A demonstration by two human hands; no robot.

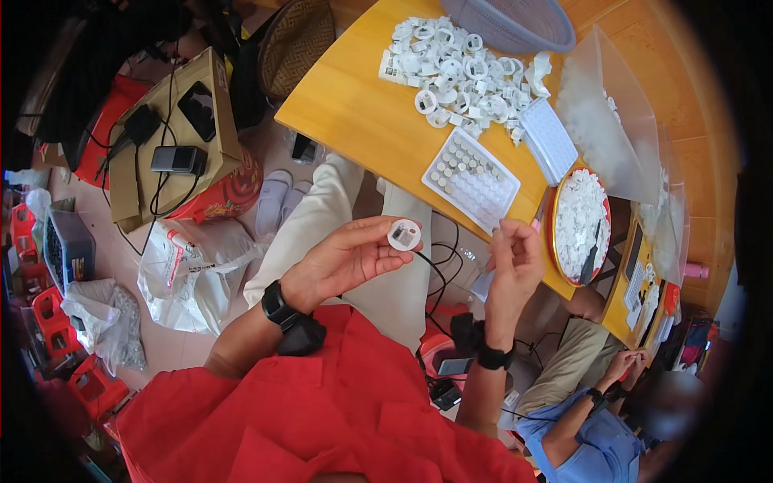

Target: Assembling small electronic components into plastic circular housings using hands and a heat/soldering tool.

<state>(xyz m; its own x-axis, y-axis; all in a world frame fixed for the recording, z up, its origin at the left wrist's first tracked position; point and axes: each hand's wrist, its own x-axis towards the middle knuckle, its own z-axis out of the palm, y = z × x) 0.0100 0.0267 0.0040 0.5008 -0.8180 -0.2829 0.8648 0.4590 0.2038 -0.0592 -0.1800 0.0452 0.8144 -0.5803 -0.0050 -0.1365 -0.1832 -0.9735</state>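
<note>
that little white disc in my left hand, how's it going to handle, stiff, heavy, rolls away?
The disc probably stays stiff and light: the left hand pinches it by fingertips alone without bending it. Being round, it might roll if dropped on edge, though flat it should sit still.

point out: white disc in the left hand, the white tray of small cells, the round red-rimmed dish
white disc [404, 235], head view, on its flat face, pinched by the left hand [346, 259].
white tray [471, 179], head view, middle of its cell grid.
round dish [552, 233], head view, on its red rim, left side.
</note>
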